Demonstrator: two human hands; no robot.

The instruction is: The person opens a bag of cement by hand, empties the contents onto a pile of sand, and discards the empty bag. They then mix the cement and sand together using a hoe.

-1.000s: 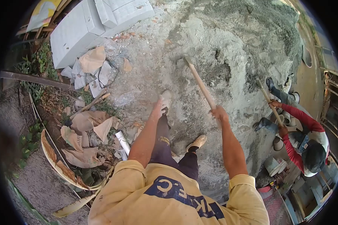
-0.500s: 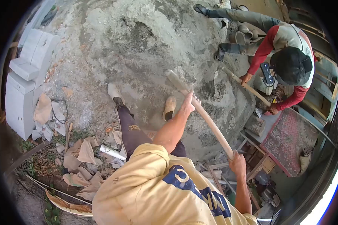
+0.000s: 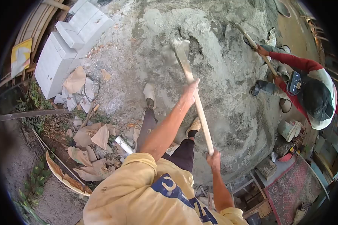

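I hold a long wooden-handled shovel (image 3: 197,108) with both hands over a grey heap of sand and cement mix (image 3: 221,71). My left hand (image 3: 190,90) grips the handle high up, near the blade. My right hand (image 3: 213,157) grips the handle's lower end. The shovel blade (image 3: 179,47) carries a load of grey mix and hangs above the heap. My two shoes (image 3: 150,93) stand at the heap's near edge.
A co-worker in a red-sleeved shirt (image 3: 308,86) works the heap's right side with another long-handled tool (image 3: 257,48). White blocks (image 3: 65,48) are stacked at the upper left. Torn paper sacks (image 3: 90,138) and debris lie at left. Buckets (image 3: 288,129) and a red mat (image 3: 294,183) sit at right.
The shovel has swung up and forward with mix on its blade. My left hand has slid up the handle. The co-worker's tool now points up the heap.
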